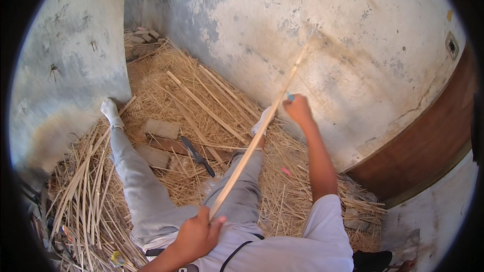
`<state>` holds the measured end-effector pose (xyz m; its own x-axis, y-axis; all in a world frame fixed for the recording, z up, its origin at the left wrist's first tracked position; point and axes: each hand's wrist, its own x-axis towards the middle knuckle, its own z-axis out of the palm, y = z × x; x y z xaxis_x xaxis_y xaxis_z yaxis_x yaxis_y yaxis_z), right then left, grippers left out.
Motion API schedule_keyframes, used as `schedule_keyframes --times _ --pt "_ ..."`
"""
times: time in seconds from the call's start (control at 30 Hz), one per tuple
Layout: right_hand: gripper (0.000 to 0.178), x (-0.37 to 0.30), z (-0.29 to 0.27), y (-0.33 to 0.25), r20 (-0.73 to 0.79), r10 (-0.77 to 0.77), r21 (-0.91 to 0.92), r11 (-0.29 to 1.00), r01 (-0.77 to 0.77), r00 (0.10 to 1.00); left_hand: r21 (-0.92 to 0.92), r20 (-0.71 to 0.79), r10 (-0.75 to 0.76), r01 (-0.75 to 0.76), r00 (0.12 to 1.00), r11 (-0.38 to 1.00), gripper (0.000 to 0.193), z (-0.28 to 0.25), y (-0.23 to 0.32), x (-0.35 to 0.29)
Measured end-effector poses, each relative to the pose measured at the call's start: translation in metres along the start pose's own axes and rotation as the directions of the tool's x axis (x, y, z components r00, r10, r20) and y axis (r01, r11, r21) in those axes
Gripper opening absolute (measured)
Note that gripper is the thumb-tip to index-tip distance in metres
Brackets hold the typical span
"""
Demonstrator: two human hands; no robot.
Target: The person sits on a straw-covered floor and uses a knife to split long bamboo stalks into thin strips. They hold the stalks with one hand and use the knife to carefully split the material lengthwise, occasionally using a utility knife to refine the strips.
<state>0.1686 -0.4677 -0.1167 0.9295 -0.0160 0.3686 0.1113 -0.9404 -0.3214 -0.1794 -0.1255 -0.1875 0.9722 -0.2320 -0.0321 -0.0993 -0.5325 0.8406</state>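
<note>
Along the lower left of the frame, a heap of thin wood strips [83, 199], roughly lined up lengthwise, perhaps just pushed aside. Farther right, a white-socked left foot [109, 112] near the wall base, legs in grey trousers [151, 191] spread wide, presumably to leave room for work between. Next, left of centre, a pale brick [162, 128] on shavings, then a black-handled knife [197, 156] lying loose, probably set down within easy reach. At lower centre, the left hand [195, 236], closed, thumb and fingers pinching the near end of a long wooden strip [243, 163]. From there, the strip slanting up and right over the right leg, far end close to the stained wall [242, 30]; contact hard to tell. Seemingly held so for a steady, full-length run. Right of centre, the right hand [299, 109], curled tight around a small blue object [290, 96] just beside the strip, exact touch unclear. Finally, toward the right edge, a brown panel [418, 141] below the wall.
</note>
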Motion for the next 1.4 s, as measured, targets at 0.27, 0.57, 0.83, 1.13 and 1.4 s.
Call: schedule_keyframes --times 0.27,0.57,0.83,1.13,1.4 --pt "0.012 -0.143 0.050 -0.096 0.051 -0.323 -0.147 0.933 0.327 0.945 -0.006 -0.141 -0.074 0.074 0.987 0.997 0.023 0.006 -0.019 0.000" --pt "0.002 -0.115 0.050 -0.098 0.004 -0.317 -0.278 0.911 0.305 0.949 0.127 -0.250 0.009 0.024 0.968 0.992 0.019 0.008 -0.015 0.002" --pt "0.020 -0.007 0.037 -0.073 -0.037 0.063 -0.443 0.894 -0.073 0.997 0.170 -0.180 -0.024 0.055 0.983 0.984 0.020 0.003 -0.012 -0.011" --pt "0.020 0.033 0.006 0.015 -0.065 0.251 -0.431 0.866 -0.254 0.966 0.120 -0.106 -0.083 0.095 0.991 0.988 0.018 -0.006 -0.027 -0.008" --pt "0.012 -0.042 0.028 -0.044 0.095 -0.236 -0.503 0.827 0.252 0.967 0.066 -0.149 -0.073 0.084 0.986 0.994 0.014 -0.006 -0.033 -0.001"
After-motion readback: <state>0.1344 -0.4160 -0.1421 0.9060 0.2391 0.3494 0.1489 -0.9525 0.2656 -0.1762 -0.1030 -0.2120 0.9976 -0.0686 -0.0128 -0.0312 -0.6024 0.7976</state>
